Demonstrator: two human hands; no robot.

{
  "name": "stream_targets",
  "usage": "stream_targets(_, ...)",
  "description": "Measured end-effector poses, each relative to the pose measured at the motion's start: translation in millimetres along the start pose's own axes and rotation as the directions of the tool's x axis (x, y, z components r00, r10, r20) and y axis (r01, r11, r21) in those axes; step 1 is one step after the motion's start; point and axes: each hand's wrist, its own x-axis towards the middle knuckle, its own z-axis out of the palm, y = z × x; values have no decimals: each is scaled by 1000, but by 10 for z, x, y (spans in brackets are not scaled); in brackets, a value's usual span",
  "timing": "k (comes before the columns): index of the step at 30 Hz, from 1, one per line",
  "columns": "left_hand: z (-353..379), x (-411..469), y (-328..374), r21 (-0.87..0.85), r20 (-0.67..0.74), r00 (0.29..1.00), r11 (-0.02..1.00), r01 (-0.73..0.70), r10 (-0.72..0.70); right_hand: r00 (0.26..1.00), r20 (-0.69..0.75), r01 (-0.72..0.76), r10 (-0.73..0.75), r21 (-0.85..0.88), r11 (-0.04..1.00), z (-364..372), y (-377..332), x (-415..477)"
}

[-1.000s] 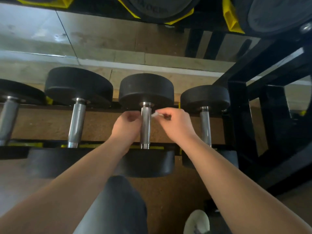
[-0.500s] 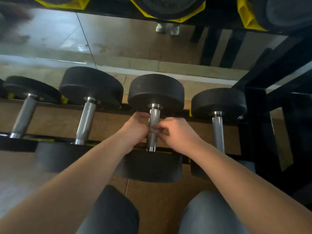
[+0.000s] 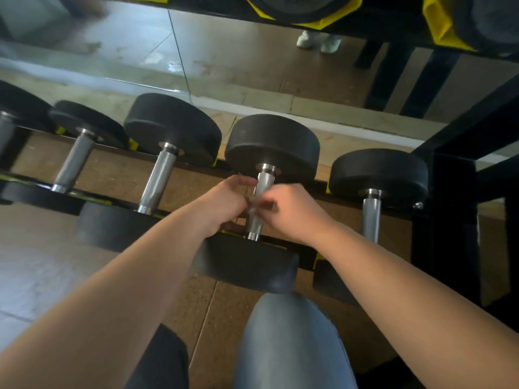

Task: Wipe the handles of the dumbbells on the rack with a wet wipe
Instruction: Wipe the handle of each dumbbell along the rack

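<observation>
On rack [image 3: 449, 234], handle [image 3: 262, 184] lengthwise front-to-back

My left grip [image 3: 224, 203] curls round the dumbbell handle [image 3: 262, 183], right grip [image 3: 292, 211] pinches the blurry wet wipe [image 3: 253, 204] against it.

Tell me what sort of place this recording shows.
Most likely a gym's free-weight area. Black dumbbells with steel handles lie in a row on a black rack with yellow cradles, and a wall mirror behind them reflects the floor.
</observation>
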Motion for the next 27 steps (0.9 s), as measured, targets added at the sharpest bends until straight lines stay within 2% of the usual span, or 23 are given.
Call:
stream_targets(2,-3,-29,15,-36,8,1000,999,31,-30,968,-244,-69,65,-11,998,-43,49,126)
stream_targets(3,0,-39,13,-35,9,999,999,38,-38,950,-302,-90,82,-13,996,-43,61,149)
stream_targets(4,5,-61,20,-41,6,999,998,47,-46,959,-277,-71,60,-28,997,-34,67,141)
stream_targets(6,3,-59,20,-60,5,999,997,54,-54,998,-38,53,-56,-71,996,10,21,23)
stream_targets(8,-4,-31,-1,-105,18,997,992,75,-74,966,227,141,-124,-58,988,56,-41,-99)
stream_targets(9,-9,-26,-6,-130,23,996,988,86,-83,955,267,146,-127,-52,988,58,-35,-107)
stream_targets(10,-13,-15,-9,-153,24,996,984,90,-88,967,223,132,-119,-47,990,50,-23,-74)
stream_targets(12,-21,-4,-12,-165,22,995,982,95,-93,999,-11,37,-37,0,999,19,25,61)
stream_targets(14,-35,-4,-25,-179,27,994,978,109,-106,968,-234,-67,85,83,994,3,72,179)
stream_targets(15,-44,1,-33,-186,35,994,977,108,-104,951,-288,-94,113,79,992,24,84,198)
stream_targets(16,-52,13,-44,-185,42,994,977,106,-100,949,-304,-86,89,24,996,54,89,190)
stream_targets(18,-71,28,-64,-185,50,995,978,96,-89,980,-198,2,-19,-83,997,117,47,84)
stream_targets(21,-89,58,-109,-186,74,996,980,67,-54,995,81,56,-53,-40,998,170,-19,-80)
stream_targets(22,-93,52,-114,-185,82,996,981,61,-47,994,101,45,-42,-30,999,166,-14,-78)
stream_targets(24,-110,41,-103,-193,91,995,980,54,-37,998,-48,-41,40,-14,999,131,12,-9)
stream_targets(26,-123,16,-95,-215,98,994,975,62,-42,949,-268,-164,168,36,986,82,19,72)
stream_targets(27,-125,7,-92,-218,98,994,974,61,-41,923,-316,-211,218,58,976,71,8,80)
